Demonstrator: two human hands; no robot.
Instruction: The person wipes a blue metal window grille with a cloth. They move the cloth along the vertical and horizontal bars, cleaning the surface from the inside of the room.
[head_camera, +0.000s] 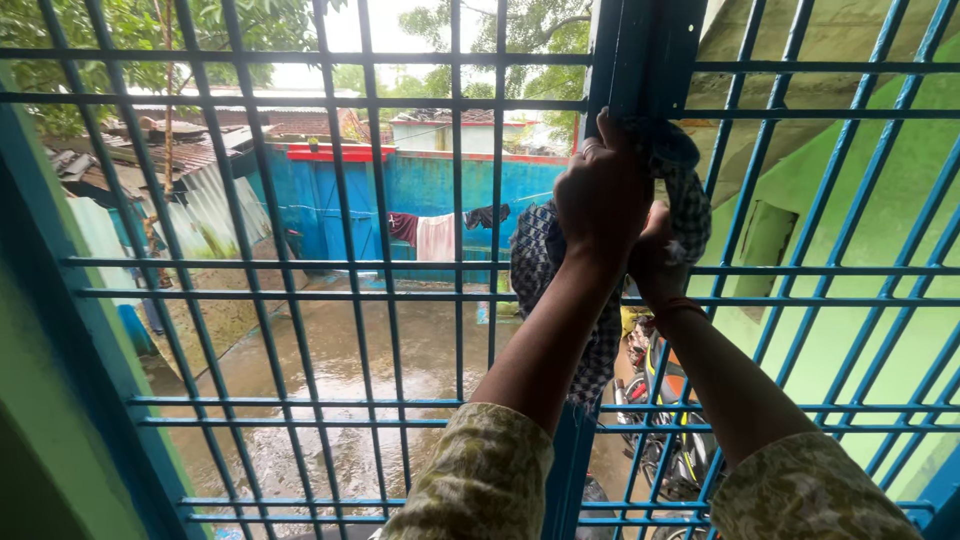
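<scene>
Both hands grip a checked cloth (690, 200) wrapped around the blue grille post (640, 60). The left hand (600, 195) has its fingers curled over the cloth's top; the right hand (655, 255) clutches it just below, fingers closed.

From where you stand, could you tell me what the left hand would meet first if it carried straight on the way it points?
The left hand would probably meet the blue metal upright post of the grille; it already grips the checked cloth there.
</scene>
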